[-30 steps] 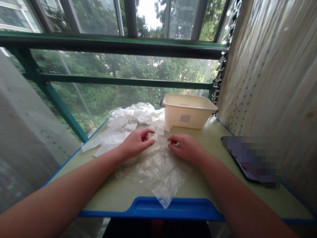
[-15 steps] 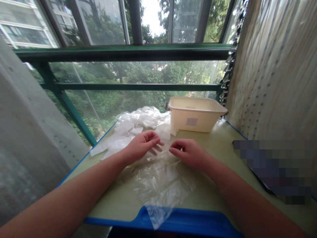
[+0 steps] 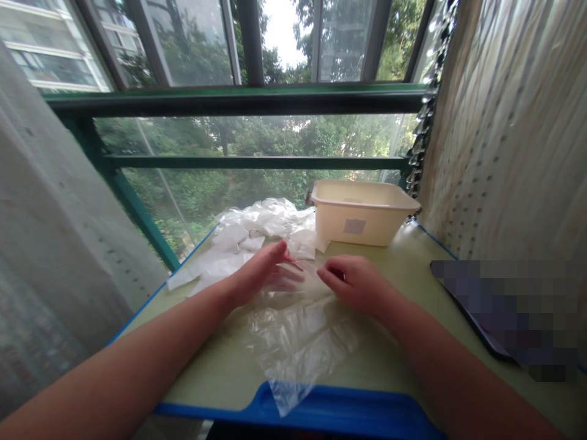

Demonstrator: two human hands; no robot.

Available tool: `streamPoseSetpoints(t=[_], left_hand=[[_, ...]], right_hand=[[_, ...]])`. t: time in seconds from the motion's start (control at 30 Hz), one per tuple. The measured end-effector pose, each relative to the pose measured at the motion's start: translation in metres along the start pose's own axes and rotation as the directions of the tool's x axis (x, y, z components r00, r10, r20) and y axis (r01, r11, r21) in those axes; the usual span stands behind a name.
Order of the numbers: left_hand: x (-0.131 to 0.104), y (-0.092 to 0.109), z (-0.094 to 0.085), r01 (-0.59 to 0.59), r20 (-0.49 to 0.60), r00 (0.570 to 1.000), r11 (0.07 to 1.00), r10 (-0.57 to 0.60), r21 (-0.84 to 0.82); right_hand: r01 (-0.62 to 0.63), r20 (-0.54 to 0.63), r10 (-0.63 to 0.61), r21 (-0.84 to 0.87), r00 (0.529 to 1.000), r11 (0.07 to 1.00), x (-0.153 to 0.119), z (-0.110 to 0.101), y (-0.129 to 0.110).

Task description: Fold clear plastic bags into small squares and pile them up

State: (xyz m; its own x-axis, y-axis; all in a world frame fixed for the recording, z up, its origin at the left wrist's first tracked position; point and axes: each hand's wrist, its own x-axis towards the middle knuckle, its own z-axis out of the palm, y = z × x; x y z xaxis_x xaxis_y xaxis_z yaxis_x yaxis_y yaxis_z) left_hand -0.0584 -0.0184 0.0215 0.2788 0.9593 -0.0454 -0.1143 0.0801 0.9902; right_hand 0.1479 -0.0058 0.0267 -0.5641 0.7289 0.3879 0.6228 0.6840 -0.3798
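A clear plastic bag (image 3: 298, 342) lies spread over the green table, its near corner overlapping the blue front edge. At the bag's far end is my left hand (image 3: 275, 272), fingers spread and partly blurred, the thumb raised. Facing it from the right, my right hand (image 3: 351, 278) is closed in a pinch, gripping the far right part of the clear bag. Beyond my left hand sits a heap of crumpled clear and white plastic bags (image 3: 270, 217).
A cream plastic bin (image 3: 367, 214) with a small label stands at the back right of the table (image 3: 220, 360). A dark, pixelated flat object (image 3: 499, 318) lies at the right. Behind are a green railing (image 3: 257, 101) and windows; curtains hang at both sides.
My left hand has opened, its thumb lifting and fingers spreading. My right hand has moved slightly right. The near corner of the clear bag has shifted a little left and away from me.
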Motion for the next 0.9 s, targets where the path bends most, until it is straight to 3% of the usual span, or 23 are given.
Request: streamPoseSetpoints(t=[0.13,0.27,0.33,0.43,0.5,0.7,0.9], left_hand=[[0.000,0.001,-0.001,-0.033,-0.056,0.997,0.981,0.045,0.190],[0.000,0.002,-0.001,-0.005,-0.084,0.996,0.975,0.024,0.221],[-0.001,0.002,-0.001,-0.001,-0.068,0.998,0.979,0.015,0.204],[-0.001,0.002,0.000,0.020,-0.024,1.000,0.986,-0.016,0.164],[-0.002,0.002,0.001,0.048,-0.014,0.999,0.990,-0.046,0.135],[-0.001,0.003,0.003,0.131,-0.005,0.991,0.990,-0.130,0.051],[-0.001,0.005,-0.001,0.163,-0.003,0.987,0.985,-0.164,0.061]], right_hand=[[-0.066,-0.105,0.071,0.049,0.992,0.997,-0.001,-0.013,0.001],[-0.136,-0.178,0.168,0.174,0.970,0.975,-0.001,-0.016,0.004],[-0.143,-0.142,0.202,0.343,0.969,0.928,-0.001,-0.014,0.004],[-0.131,-0.055,0.208,0.616,0.977,0.777,0.001,-0.008,0.003],[-0.152,0.002,0.215,0.712,0.977,0.686,0.003,-0.006,0.003],[-0.281,0.012,0.403,0.735,0.915,0.617,0.007,-0.005,0.011],[-0.487,0.237,0.494,0.734,0.836,0.473,0.004,-0.012,0.015]])
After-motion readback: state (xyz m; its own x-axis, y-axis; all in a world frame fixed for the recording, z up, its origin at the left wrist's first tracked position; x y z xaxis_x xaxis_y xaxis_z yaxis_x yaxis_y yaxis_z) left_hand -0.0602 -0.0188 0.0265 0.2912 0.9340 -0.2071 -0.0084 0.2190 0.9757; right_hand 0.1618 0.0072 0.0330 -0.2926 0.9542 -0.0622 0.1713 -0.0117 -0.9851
